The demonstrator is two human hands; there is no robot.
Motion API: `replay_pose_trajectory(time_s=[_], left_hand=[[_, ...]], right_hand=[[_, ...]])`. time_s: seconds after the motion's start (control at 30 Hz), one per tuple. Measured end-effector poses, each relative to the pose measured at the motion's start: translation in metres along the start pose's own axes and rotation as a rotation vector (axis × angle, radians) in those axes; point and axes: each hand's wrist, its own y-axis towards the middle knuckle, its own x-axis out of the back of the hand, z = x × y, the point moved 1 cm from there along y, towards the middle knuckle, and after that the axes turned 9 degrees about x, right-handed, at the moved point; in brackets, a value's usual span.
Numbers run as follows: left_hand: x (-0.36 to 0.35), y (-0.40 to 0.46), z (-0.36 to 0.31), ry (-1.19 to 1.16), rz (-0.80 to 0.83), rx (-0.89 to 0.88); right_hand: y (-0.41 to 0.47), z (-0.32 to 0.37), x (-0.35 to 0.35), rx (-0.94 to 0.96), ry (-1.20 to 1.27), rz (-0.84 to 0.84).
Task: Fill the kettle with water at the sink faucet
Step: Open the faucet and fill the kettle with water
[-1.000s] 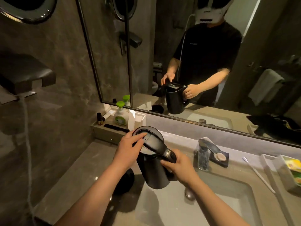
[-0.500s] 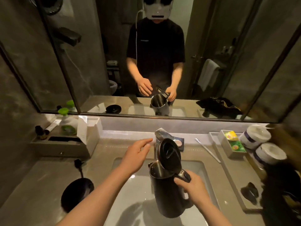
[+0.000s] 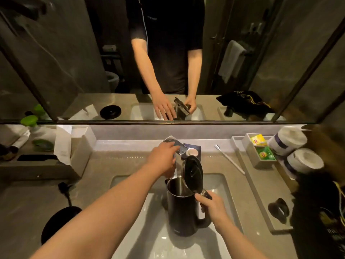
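Black kettle [image 3: 183, 212], lid [image 3: 193, 174] up, over sink [image 3: 214, 182]; right hand [image 3: 212, 206] fingers grip handle; left hand [image 3: 164, 157] fingers rest loosely on faucet [image 3: 174, 143] lever.

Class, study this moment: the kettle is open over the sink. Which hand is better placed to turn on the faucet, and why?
The left hand. It already rests on the faucet lever, while the right hand is occupied gripping the handle of the kettle, holding it with its lid flipped up below the spout.

Open lid [image 3: 193, 173] beside faucet [image 3: 174, 144]
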Motion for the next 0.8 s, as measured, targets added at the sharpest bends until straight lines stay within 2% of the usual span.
replay_pose_trajectory(time_s=[0.1, 0.3, 0.5, 0.6, 0.67, 0.8], left_hand=[[-0.006, 0.008, 0.001, 0.075, -0.030, -0.034], [-0.012, 0.016, 0.000, 0.054, -0.138, -0.028], [-0.008, 0.019, -0.001, 0.070, -0.150, -0.041], [-0.004, 0.016, 0.003, -0.043, -0.194, -0.028], [-0.001, 0.017, 0.006, -0.170, -0.223, 0.041], [-0.002, 0.018, 0.010, -0.257, -0.184, 0.079]], right_hand=[[0.009, -0.002, -0.004, 0.003, 0.011, -0.002], [0.018, -0.006, -0.005, -0.004, 0.043, 0.014], [0.024, -0.006, -0.008, 0.015, 0.060, 0.019], [0.026, -0.005, -0.011, 0.029, 0.076, 0.022], [0.028, -0.005, -0.014, 0.035, 0.088, 0.034], [0.027, -0.002, -0.018, 0.041, 0.086, 0.054]])
